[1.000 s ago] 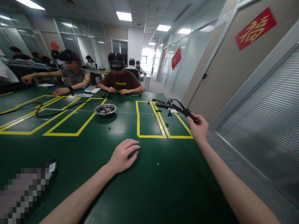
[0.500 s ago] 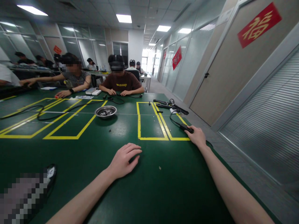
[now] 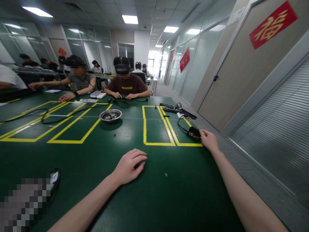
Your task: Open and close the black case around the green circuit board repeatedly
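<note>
My right grip [image 3: 209,140] has hold of the end of a black box [image 3: 194,133], with the fingertips on its right edge. I think a light pinch is best here, with the fingers kept to the edge so they don't press on the middle. The thin cord [image 3: 181,125] should stay loose so it doesn't tug. The table's side edge is near, so I would keep the box well over the table [image 3: 173,196].

The box is small and dark, with little yellowish marks on the side I see. They are too tiny to read. The cord comes off its far left end and bends up. The box sits at the right of the table, by the front right corner of the yellow tape [image 3: 145,129].

My left grip [image 3: 131,166] rests on the table, holding nothing, fingers softly bent. Behind the box lie black sticks [image 3: 181,110]. Far left of them is a bowl [image 3: 102,117] with shiny bits in it.
</note>
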`<control>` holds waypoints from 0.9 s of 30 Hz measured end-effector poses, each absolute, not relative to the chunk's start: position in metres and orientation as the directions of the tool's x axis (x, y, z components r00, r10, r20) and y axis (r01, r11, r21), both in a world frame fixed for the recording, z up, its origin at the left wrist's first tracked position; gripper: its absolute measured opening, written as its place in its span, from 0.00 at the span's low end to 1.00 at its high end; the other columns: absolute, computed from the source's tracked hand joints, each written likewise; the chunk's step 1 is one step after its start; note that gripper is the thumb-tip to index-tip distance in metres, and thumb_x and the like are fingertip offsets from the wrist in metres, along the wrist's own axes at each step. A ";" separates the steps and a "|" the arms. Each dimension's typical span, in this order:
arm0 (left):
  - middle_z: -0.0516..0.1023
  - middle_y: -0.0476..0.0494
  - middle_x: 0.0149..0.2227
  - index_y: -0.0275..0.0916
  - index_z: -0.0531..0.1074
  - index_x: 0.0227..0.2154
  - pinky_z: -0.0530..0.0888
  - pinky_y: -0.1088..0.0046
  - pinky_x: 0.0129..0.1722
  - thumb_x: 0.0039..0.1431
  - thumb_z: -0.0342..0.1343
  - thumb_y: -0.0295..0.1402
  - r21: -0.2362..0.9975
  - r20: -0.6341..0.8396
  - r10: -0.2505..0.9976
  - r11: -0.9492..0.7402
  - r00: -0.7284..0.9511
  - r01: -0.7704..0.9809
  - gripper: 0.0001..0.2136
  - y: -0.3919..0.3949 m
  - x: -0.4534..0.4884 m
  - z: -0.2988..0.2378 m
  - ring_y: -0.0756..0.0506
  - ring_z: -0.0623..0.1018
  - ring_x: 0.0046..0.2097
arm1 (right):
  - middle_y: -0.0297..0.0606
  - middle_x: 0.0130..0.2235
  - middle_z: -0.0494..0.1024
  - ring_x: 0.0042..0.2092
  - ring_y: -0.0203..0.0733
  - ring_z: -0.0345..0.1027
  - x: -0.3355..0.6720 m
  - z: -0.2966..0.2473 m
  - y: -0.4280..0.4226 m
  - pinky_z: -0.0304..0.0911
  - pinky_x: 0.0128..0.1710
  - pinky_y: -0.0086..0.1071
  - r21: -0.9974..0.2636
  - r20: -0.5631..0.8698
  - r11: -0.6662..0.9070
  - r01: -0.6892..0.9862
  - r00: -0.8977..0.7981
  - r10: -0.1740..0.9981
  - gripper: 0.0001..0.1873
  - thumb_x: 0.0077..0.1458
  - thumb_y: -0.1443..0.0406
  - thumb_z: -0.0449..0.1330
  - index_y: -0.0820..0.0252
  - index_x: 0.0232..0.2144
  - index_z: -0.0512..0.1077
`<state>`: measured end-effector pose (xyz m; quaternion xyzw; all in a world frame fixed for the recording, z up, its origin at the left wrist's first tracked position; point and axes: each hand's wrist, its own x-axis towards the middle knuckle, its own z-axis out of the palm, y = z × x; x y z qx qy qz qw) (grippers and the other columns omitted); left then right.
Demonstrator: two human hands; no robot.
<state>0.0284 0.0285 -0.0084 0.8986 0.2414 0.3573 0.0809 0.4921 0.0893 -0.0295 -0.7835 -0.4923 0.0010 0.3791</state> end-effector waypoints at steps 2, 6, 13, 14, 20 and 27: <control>0.81 0.40 0.46 0.40 0.77 0.44 0.78 0.61 0.48 0.66 0.52 0.28 0.321 0.597 0.497 -0.867 0.630 0.380 0.10 0.028 0.028 -0.008 0.43 0.79 0.47 | 0.48 0.32 0.84 0.36 0.53 0.77 0.494 -0.029 0.092 0.69 0.36 0.39 -0.622 0.362 -0.240 0.746 0.545 0.756 0.22 0.56 0.57 0.54 0.64 0.40 0.83; 0.81 0.40 0.46 0.39 0.77 0.44 0.79 0.62 0.47 0.65 0.53 0.27 0.324 0.585 0.497 -0.867 0.640 0.378 0.09 0.027 0.028 -0.007 0.43 0.79 0.47 | 0.48 0.29 0.83 0.23 0.47 0.72 0.496 -0.030 0.092 0.68 0.27 0.37 -0.677 0.314 -0.270 0.684 0.601 0.735 0.23 0.55 0.60 0.53 0.69 0.42 0.82; 0.81 0.40 0.46 0.40 0.77 0.44 0.79 0.62 0.47 0.66 0.52 0.28 0.326 0.586 0.499 -0.866 0.638 0.379 0.10 0.028 0.028 -0.006 0.43 0.79 0.47 | 0.50 0.41 0.83 0.21 0.40 0.69 0.494 -0.029 0.090 0.66 0.23 0.35 -0.722 0.286 -0.277 0.635 0.638 0.715 0.24 0.54 0.58 0.57 0.65 0.47 0.80; 0.81 0.39 0.46 0.40 0.77 0.44 0.79 0.62 0.47 0.66 0.52 0.28 0.326 0.585 0.499 -0.866 0.639 0.378 0.10 0.028 0.028 -0.007 0.42 0.79 0.47 | 0.50 0.41 0.83 0.24 0.43 0.72 0.494 -0.029 0.090 0.68 0.25 0.36 -0.717 0.292 -0.276 0.640 0.635 0.715 0.23 0.52 0.56 0.59 0.64 0.45 0.81; 0.81 0.39 0.46 0.40 0.77 0.43 0.79 0.62 0.47 0.65 0.52 0.27 0.326 0.586 0.498 -0.867 0.639 0.377 0.10 0.028 0.028 -0.007 0.43 0.79 0.47 | 0.48 0.37 0.82 0.42 0.55 0.75 0.493 -0.025 0.088 0.69 0.42 0.43 -0.618 0.411 -0.182 0.765 0.512 0.754 0.19 0.42 0.51 0.67 0.60 0.30 0.82; 0.81 0.39 0.46 0.40 0.78 0.42 0.79 0.62 0.47 0.65 0.52 0.27 0.325 0.591 0.494 -0.869 0.637 0.373 0.09 0.029 0.028 -0.009 0.43 0.79 0.47 | 0.44 0.33 0.78 0.36 0.51 0.72 0.500 -0.026 0.088 0.67 0.36 0.41 -0.597 0.397 -0.155 0.787 0.458 0.795 0.23 0.38 0.50 0.69 0.61 0.33 0.82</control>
